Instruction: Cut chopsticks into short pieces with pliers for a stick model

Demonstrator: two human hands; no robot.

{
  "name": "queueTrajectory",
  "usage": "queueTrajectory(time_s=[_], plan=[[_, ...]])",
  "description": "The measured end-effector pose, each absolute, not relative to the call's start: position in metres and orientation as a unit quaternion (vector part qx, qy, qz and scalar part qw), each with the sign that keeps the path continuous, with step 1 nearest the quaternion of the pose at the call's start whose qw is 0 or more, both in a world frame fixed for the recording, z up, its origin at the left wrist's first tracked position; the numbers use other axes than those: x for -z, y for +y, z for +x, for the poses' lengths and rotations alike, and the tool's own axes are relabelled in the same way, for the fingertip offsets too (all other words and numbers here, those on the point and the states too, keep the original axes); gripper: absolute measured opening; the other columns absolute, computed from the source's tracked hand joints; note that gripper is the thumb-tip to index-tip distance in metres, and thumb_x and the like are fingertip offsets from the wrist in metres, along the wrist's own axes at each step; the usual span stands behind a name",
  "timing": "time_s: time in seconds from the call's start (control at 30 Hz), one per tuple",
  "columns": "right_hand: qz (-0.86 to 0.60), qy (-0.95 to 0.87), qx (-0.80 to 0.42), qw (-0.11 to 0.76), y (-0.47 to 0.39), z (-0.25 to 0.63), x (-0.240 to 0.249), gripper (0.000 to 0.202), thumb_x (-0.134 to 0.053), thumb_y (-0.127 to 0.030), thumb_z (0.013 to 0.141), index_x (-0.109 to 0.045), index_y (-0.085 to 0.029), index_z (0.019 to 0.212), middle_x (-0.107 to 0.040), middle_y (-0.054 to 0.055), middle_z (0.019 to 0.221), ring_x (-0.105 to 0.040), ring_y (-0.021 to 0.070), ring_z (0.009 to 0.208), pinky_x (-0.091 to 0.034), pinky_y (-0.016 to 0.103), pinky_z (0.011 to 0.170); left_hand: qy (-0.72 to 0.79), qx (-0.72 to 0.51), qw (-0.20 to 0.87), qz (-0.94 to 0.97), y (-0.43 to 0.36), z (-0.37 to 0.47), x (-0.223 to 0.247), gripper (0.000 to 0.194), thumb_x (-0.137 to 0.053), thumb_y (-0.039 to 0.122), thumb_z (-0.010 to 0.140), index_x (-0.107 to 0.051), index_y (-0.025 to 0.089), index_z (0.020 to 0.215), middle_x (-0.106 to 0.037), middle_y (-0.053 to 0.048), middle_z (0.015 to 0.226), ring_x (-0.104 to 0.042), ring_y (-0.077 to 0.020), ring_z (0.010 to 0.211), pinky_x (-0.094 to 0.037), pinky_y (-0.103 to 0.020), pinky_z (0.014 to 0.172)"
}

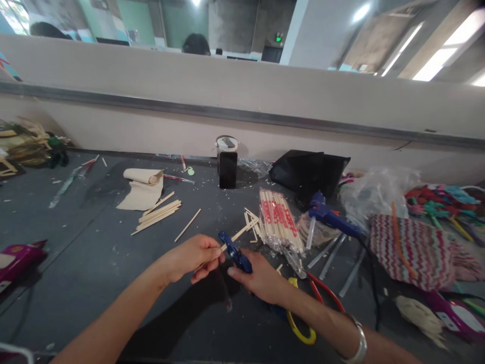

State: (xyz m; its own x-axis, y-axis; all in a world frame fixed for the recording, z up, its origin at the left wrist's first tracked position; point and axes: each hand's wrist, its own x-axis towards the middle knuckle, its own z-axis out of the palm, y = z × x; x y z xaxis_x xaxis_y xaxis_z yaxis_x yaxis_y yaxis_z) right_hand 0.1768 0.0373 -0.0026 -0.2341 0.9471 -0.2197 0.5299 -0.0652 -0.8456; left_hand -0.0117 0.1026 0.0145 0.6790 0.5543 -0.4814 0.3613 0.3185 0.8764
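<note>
My left hand [200,257] is closed in a pinch on a thin wooden stick [239,233]. The stick passes through the jaws of a blue-handled cutting tool [235,253], which my right hand [261,275] grips. Just beyond the jaws, several short cut pieces [253,223] of stick lie in a loose heap. To their right is a clear packet of wooden sticks [278,217] with red print. Farther left rest a bundle of long sticks [157,217] and a single stick [188,225]. My right palm hides part of the tool's handles.
A blue glue gun [333,217] and clear glue sticks [329,255] lie at the right, beside a zigzag-patterned cloth [413,253]. Red-handled pliers [326,290] and a yellow handle [299,323] sit near my right forearm. A phone [228,171] leans on a container at the back.
</note>
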Motion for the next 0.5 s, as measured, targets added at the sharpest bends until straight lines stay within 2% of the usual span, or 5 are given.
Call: queueTrajectory(time_s=[0.17, 0.3, 0.5], plan=[[-0.575, -0.647, -0.427, 0.262, 0.035, 0.174, 0.008, 0.018, -0.056, -0.024, 0.078, -0.063, -0.016, 0.093, -0.066, 0.004, 0.083, -0.058, 0.0177, 0.075, -0.043, 0.028, 0.071, 0.426, -0.081, 0.707, 0.559, 0.095, -0.011, -0.013, 0.026, -0.046, 0.042, 0.082, -0.049, 0.016, 0.079, -0.041, 0.008, 0.055, -0.027, -0.0025, 0.034, -0.019, -0.017, 0.033], [-0.593, -0.643, -0.413, 0.255, 0.034, 0.172, 0.011, 0.017, -0.056, -0.023, 0.078, -0.062, -0.015, 0.091, -0.066, 0.004, 0.082, -0.058, 0.0175, 0.074, -0.042, 0.027, 0.07, 0.464, -0.079, 0.686, 0.554, 0.09, -0.007, -0.016, 0.026, -0.043, 0.042, 0.082, -0.048, 0.017, 0.08, -0.035, 0.008, 0.054, -0.023, -0.0036, 0.039, -0.014, -0.017, 0.036], [-0.588, -0.64, -0.425, 0.254, 0.038, 0.172, 0.012, 0.016, -0.055, -0.023, 0.079, -0.062, -0.014, 0.09, -0.065, 0.003, 0.079, -0.057, 0.0163, 0.07, -0.041, 0.026, 0.066, 0.493, -0.068, 0.604, 0.623, 0.092, -0.002, -0.022, 0.022, -0.037, 0.033, 0.084, -0.051, 0.017, 0.079, -0.036, 0.007, 0.054, -0.026, -0.0066, 0.043, -0.019, -0.019, 0.041]])
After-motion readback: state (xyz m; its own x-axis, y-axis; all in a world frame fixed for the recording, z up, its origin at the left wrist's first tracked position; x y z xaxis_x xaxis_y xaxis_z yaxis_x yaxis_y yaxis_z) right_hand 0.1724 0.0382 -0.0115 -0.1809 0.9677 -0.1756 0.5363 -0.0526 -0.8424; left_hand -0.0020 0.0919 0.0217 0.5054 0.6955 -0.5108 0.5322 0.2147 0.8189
